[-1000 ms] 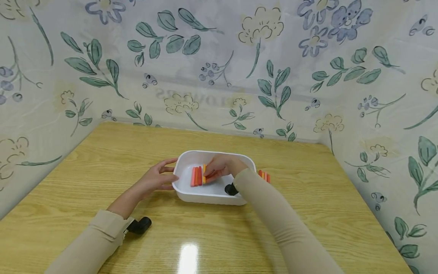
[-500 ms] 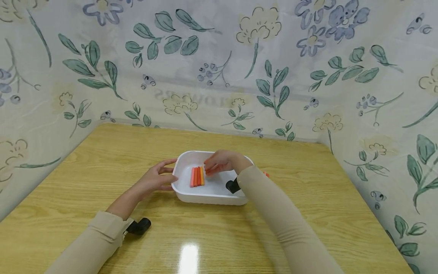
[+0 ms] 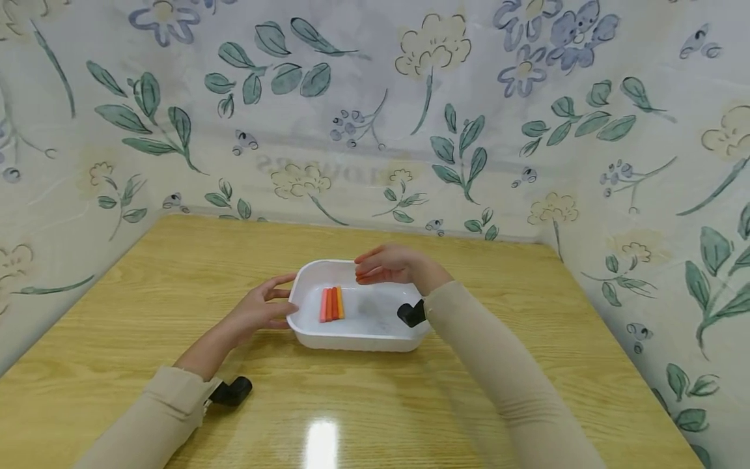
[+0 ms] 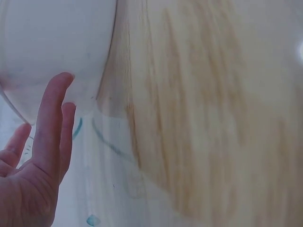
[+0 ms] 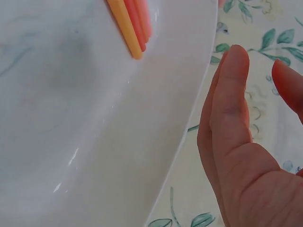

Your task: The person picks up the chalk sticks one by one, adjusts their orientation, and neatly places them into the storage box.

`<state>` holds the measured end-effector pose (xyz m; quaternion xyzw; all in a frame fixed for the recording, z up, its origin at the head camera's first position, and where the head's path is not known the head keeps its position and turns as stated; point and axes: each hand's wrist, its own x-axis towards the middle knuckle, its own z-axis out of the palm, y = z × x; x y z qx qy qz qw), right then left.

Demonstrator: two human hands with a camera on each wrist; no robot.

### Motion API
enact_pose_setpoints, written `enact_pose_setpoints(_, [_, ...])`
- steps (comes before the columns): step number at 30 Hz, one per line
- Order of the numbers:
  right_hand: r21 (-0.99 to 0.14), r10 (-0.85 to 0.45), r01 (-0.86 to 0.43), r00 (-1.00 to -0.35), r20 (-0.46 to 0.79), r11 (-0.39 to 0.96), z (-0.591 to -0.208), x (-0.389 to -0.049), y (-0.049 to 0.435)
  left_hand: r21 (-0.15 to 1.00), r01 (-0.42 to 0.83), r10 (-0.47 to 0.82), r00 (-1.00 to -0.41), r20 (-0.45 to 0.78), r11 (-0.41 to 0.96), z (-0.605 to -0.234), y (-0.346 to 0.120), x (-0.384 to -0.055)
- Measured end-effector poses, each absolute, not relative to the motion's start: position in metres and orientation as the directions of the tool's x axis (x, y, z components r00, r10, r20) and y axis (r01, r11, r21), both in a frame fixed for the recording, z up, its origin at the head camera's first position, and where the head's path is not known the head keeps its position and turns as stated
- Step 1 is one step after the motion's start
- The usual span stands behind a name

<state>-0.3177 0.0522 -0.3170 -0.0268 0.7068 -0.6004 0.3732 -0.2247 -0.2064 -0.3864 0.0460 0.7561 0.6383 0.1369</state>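
A white tray (image 3: 357, 342) stands on the wooden table. In its left half lie several slim coloured sticks (image 3: 332, 304), chalk-like, side by side in pink, reds and yellow-orange. My left hand (image 3: 260, 309) rests its extended fingers and thumb against the tray's left end; the left wrist view has those fingertips (image 4: 60, 85) right at the white wall. Above the tray's far rim, my right hand (image 3: 389, 266) hovers with nothing in it. Thumb and fingers stand apart in the right wrist view, beside the tray's edge and away from the stick ends (image 5: 135, 52).
The wooden table (image 3: 328, 397) runs back to a flower-patterned cloth (image 3: 351, 130) that rises behind it and on both sides. Black wrist cameras (image 3: 233, 392) sit on both sleeves. The right sleeve (image 3: 504, 365) covers table to the right of the tray.
The yellow-orange stick, held by my right hand earlier, now lies beside the others. That hand has released it and risen toward the far rim. Sticks right of the tray are no longer visible.
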Motion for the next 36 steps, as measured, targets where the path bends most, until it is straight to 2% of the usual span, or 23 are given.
enact_pose_setpoints(20, [-0.901,-0.428,0.399,-0.794,-0.432,0.169,-0.313,-0.296,0.101,0.983,-0.078,0.266,-0.956,-0.122,0.168,-0.389,-0.208,-0.225])
enact_pose_setpoints(27, [-0.911,-0.385,0.399,-0.829,-0.406,0.102,-0.319,-0.289,0.121,0.983,-0.08,0.264,-0.957,-0.123,0.167,-0.389,-0.208,-0.225])
enact_pose_setpoints(36, [-0.917,-0.36,0.389,-0.846,-0.393,0.089,-0.329,-0.283,0.151,0.983,-0.081,0.263,-0.957,-0.123,0.164,-0.39,-0.207,-0.224])
